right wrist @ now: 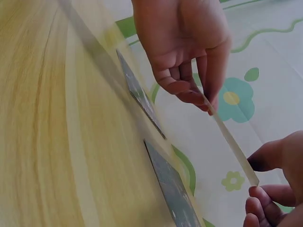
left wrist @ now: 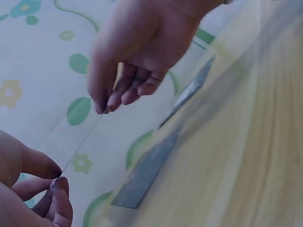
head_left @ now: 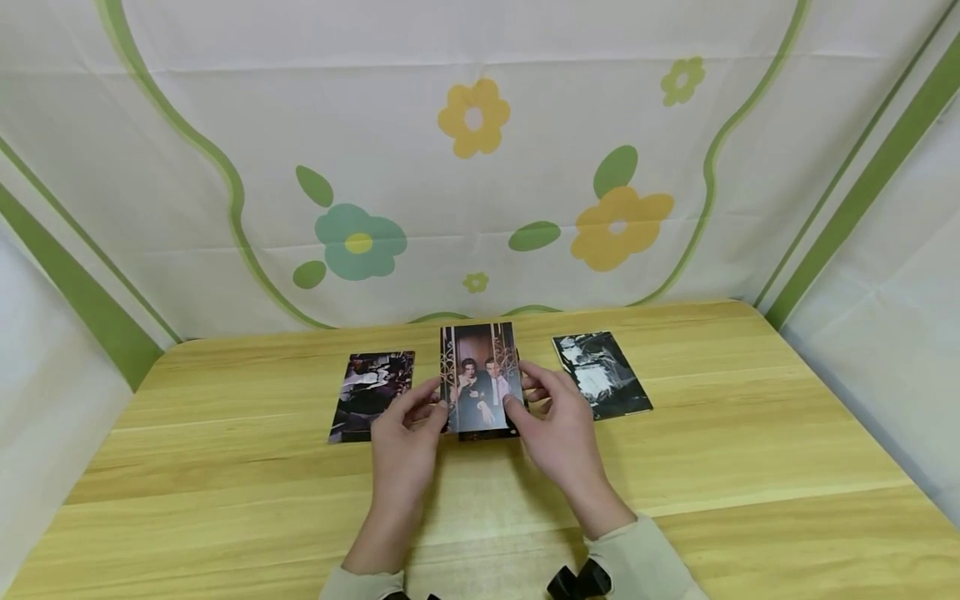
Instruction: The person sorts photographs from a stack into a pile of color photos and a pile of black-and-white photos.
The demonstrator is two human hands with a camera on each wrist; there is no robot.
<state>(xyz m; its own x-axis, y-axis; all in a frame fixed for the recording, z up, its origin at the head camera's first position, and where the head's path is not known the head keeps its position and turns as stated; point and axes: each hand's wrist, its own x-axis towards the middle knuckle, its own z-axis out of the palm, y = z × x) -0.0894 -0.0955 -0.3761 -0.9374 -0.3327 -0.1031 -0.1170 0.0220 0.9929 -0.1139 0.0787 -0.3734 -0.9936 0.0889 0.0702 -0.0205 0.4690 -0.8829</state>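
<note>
Between both hands, above the table's middle, is a glossy photo print (head_left: 477, 354) of two people in front of an ornate grille. My left hand (head_left: 408, 442) pinches its left edge near the lower corner. On the opposite edge, my right hand (head_left: 564, 425) holds it with the thumb over the front. Seen edge-on in the right wrist view, the held print (right wrist: 231, 142) is lifted off the tabletop. Below it lies another dark print (head_left: 489, 435), mostly hidden in the head view. A dark print (head_left: 371, 396) lies at left, a black-and-white print (head_left: 602, 375) at right.
The prints lie on a light wooden table (head_left: 247, 492). Behind its far edge hangs a white cloth (head_left: 480, 200) with flowers and green borders, and cloth walls (head_left: 900, 275) stand at both sides. Black wrist gear (head_left: 577, 581) sits by the right sleeve.
</note>
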